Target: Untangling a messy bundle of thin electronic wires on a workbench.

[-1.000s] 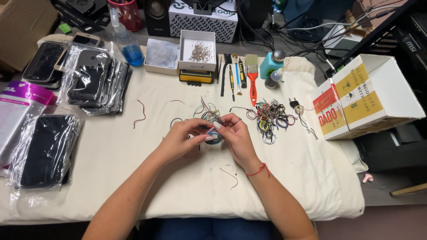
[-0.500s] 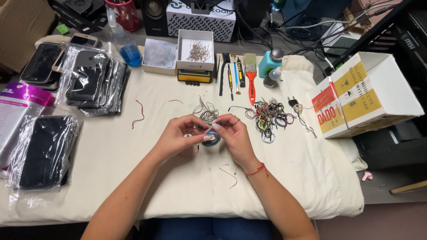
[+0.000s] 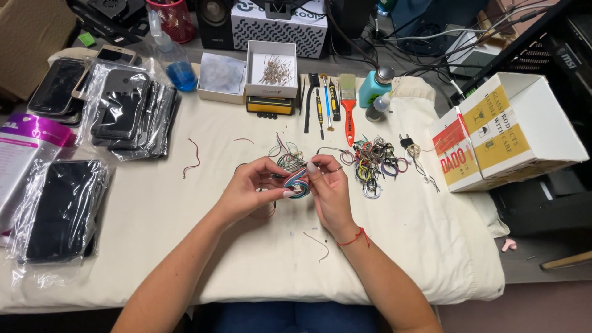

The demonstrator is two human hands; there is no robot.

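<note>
My left hand and my right hand meet at the middle of the cloth-covered table. Between their fingertips they hold a small coil of multicoloured wire, blue, red and white strands wound in a loop. A red string bracelet circles my right wrist. Just beyond my hands lies a small tangle of thin wires. A larger heap of coloured wires lies to the right of my right hand.
Bagged phones and a dark bagged tablet lie at the left. Small open boxes, hand tools and an orange-handled brush sit at the back. A white, yellow and red carton stands at the right. Loose wire scraps dot the cloth.
My hands have stayed at the same spot, fingers shifting on the coil. The coloured loop now shows more plainly between the fingertips.
</note>
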